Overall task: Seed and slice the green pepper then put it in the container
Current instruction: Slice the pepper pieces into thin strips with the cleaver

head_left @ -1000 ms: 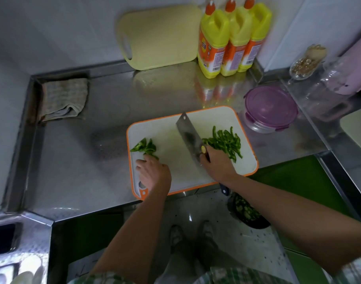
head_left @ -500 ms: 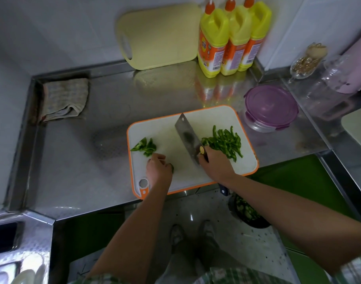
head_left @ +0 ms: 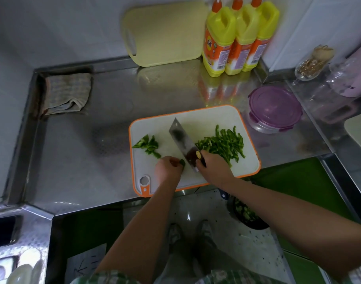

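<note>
A white cutting board with an orange rim [head_left: 206,117] lies on the steel counter. A heap of green pepper strips [head_left: 222,143] sits on its right half, and a few larger pepper pieces [head_left: 147,145] lie on its left. My left hand [head_left: 168,170] pinches a small pepper piece [head_left: 182,162] near the board's front, just left of the blade. My right hand [head_left: 213,168] grips the handle of a cleaver [head_left: 182,140], whose blade points away from me across the board. A lidded purple container [head_left: 274,108] stands right of the board.
Three yellow detergent bottles [head_left: 237,37] and a pale yellow board [head_left: 165,31] lean against the back wall. A folded cloth [head_left: 67,94] lies at the back left. Glass jars [head_left: 312,62] stand at the right. A dark bowl with green scraps [head_left: 247,216] sits on the floor below the counter edge.
My left hand left the pepper pieces on the left and slid right toward the cleaver, carrying a small piece. The right hand and cleaver have barely moved.
</note>
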`<state>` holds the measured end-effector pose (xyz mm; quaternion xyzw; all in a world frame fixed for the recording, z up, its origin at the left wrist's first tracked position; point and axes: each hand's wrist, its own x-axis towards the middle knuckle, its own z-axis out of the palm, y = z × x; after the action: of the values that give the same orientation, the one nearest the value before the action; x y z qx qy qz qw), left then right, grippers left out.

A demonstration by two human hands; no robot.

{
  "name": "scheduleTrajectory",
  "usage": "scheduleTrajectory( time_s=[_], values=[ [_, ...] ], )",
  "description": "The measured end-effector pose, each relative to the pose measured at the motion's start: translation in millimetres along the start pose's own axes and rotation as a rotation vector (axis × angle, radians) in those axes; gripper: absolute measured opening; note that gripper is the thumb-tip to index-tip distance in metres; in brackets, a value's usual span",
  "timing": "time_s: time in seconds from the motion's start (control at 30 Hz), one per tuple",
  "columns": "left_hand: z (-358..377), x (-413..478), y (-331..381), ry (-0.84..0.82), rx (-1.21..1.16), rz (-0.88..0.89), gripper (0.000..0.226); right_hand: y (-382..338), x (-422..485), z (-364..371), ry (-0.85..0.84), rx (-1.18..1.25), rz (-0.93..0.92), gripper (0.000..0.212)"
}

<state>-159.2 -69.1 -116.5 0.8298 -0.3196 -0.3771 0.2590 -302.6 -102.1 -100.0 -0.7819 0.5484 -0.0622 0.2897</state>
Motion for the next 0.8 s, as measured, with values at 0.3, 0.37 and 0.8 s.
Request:
scheduleTrajectory(
  time_s=[0.3, 0.37, 0.8],
  values=[
    [9, 6, -4, 0.09, 0.011, 0.009, 0.004, -13, -4, 7, -0.029, -0.114, -0.028, 0.021],
    [9, 8, -4, 0.085, 0.006, 0.012, 0.011, -14, -4, 7, -0.028, -0.125, -0.031, 0.021],
    [9, 9, -3, 0.069, 0.04, 0.062, 0.013, -21, -6, 22, -0.025, -0.1, -0.001, 0.018]
  ],
)
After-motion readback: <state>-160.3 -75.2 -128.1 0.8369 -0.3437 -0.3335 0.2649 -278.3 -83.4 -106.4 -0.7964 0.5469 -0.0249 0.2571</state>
